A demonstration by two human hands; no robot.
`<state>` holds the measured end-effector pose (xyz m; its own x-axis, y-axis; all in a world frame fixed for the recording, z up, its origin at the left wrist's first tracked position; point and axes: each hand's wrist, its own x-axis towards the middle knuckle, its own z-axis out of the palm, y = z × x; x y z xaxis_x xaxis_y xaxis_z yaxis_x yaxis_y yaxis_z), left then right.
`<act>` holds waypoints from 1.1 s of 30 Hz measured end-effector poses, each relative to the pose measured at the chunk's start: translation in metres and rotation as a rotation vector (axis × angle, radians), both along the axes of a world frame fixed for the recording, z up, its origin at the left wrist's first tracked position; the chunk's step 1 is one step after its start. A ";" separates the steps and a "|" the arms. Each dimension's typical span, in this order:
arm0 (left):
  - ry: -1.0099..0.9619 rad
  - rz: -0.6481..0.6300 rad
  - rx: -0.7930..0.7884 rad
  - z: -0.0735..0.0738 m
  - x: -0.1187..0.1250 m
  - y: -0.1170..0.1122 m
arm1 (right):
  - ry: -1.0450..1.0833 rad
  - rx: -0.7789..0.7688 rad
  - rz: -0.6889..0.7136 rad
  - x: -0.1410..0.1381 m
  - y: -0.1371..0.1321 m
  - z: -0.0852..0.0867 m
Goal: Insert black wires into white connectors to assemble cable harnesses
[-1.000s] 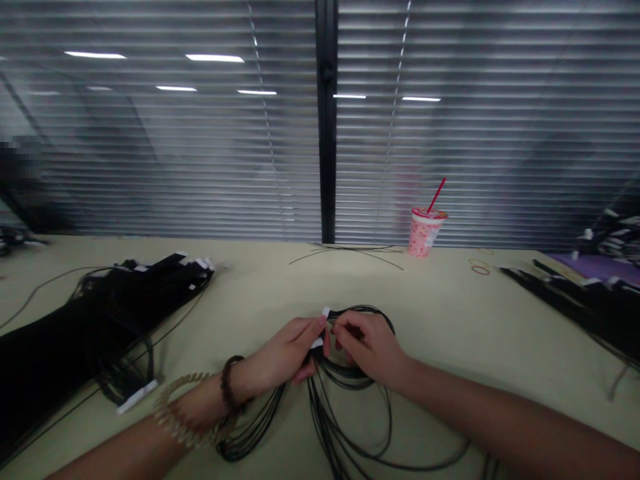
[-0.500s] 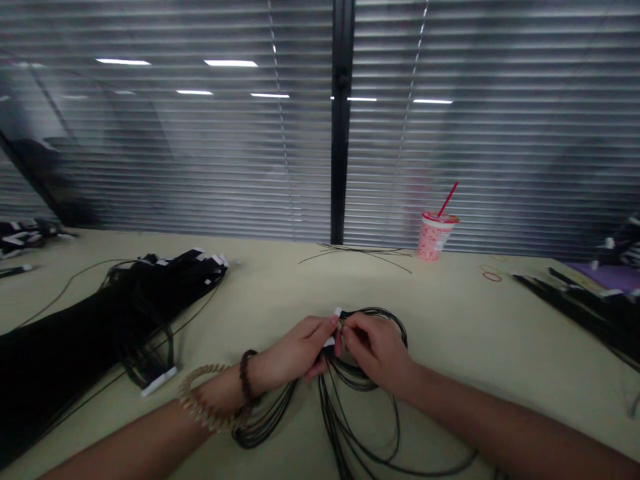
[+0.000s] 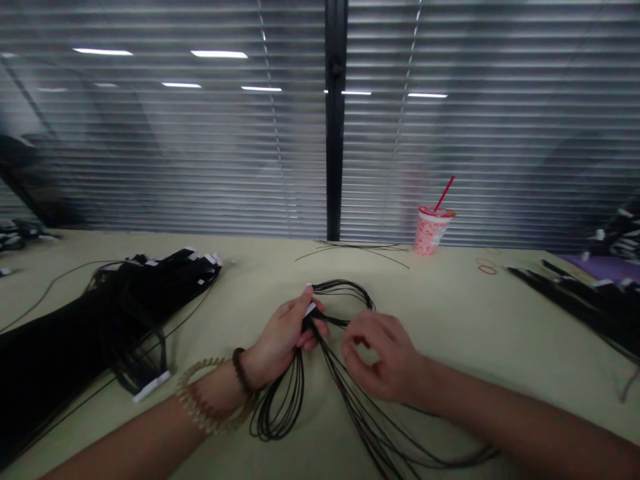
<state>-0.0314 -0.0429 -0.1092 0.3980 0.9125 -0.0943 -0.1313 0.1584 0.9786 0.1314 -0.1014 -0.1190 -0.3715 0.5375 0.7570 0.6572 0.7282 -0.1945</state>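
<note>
My left hand [image 3: 285, 333] is closed around a bundle of thin black cables [image 3: 345, 393], gripping it at a white-and-black end piece [image 3: 309, 312]. Several cables loop down below the hand, some arch away to the right, and others trail toward the near edge of the table. To the right, my right hand [image 3: 383, 357] is closed in a pinch, thumb and index tips together in a ring, over the cables. Whatever lies between those fingertips is too small or hidden to make out.
A large pile of black cables [image 3: 100, 313] with white ends lies at left. More black strips [image 3: 560, 300] lie at right. Toward the window blinds [image 3: 225, 167] stand a pink cup [image 3: 430, 230] with a straw and loose thin wires [image 3: 355, 247]. Rubber bands [image 3: 487, 269] lie near the cup.
My right hand has drawn away from the left hand, slightly right and down. My left hand has shifted a little left with the cable bundle, whose loops have spread.
</note>
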 end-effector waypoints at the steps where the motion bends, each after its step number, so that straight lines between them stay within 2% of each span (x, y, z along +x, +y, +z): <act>1: -0.001 -0.005 0.011 0.000 0.000 -0.001 | -0.092 -0.038 0.009 -0.003 -0.004 -0.002; 3: -0.003 -0.022 0.023 0.000 0.000 -0.002 | -0.226 -0.123 -0.030 -0.008 -0.008 -0.004; 5: -0.001 -0.054 0.037 0.000 0.000 -0.003 | -0.245 -0.217 -0.052 -0.012 -0.008 -0.005; 8: -0.002 -0.100 0.053 0.000 0.000 -0.004 | -0.112 -0.365 0.014 -0.014 -0.004 -0.003; 12: 0.033 -0.131 0.068 -0.001 0.001 -0.005 | 0.169 -0.509 0.072 -0.019 -0.001 -0.002; 14: 0.062 -0.123 0.082 -0.001 0.003 -0.006 | 0.238 -0.522 0.054 -0.021 0.001 -0.003; 17: 0.070 -0.115 0.105 0.000 0.004 -0.007 | 0.201 -0.506 0.005 -0.022 0.005 -0.004; 26: 0.055 -0.095 0.108 -0.002 0.003 -0.006 | -0.237 -0.319 -0.202 -0.013 0.004 0.000; 30: 0.018 -0.060 0.081 -0.002 0.002 -0.004 | -0.163 -0.450 -0.256 -0.008 0.005 0.005; 33: -0.006 -0.083 0.081 -0.002 0.002 -0.004 | -0.054 -0.517 -0.153 -0.007 0.007 0.007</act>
<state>-0.0289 -0.0466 -0.1112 0.4728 0.8810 -0.0195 -0.1265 0.0898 0.9879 0.1248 -0.0948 -0.1124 -0.2912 0.8857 0.3616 0.7670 0.4421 -0.4651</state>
